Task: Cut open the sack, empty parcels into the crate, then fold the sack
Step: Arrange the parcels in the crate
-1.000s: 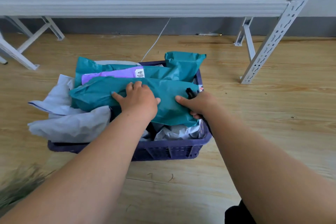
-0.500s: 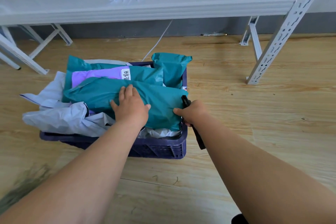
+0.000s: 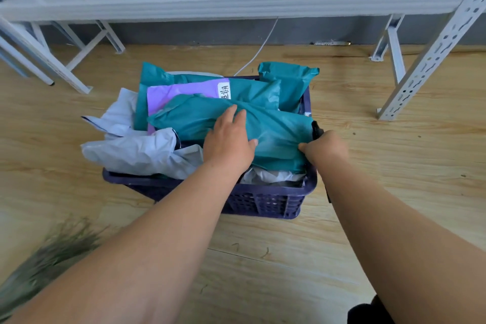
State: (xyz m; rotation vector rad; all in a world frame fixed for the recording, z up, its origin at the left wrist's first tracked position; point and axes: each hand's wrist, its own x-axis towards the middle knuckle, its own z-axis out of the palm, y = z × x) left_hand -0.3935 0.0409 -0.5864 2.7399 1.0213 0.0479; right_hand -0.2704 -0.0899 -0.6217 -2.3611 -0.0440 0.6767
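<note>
white label on the purple parcel in my crate, dark printed characters running sideways, too small and blurred for me to read, no other text I can make out

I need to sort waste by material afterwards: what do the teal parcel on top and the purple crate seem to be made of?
The teal parcel looks like thin plastic film with a soft sheen; it creases and dents under the left hand. The purple crate looks like rigid moulded plastic, matte, with a perforated grid wall. Contents of the parcel are hidden.
</note>
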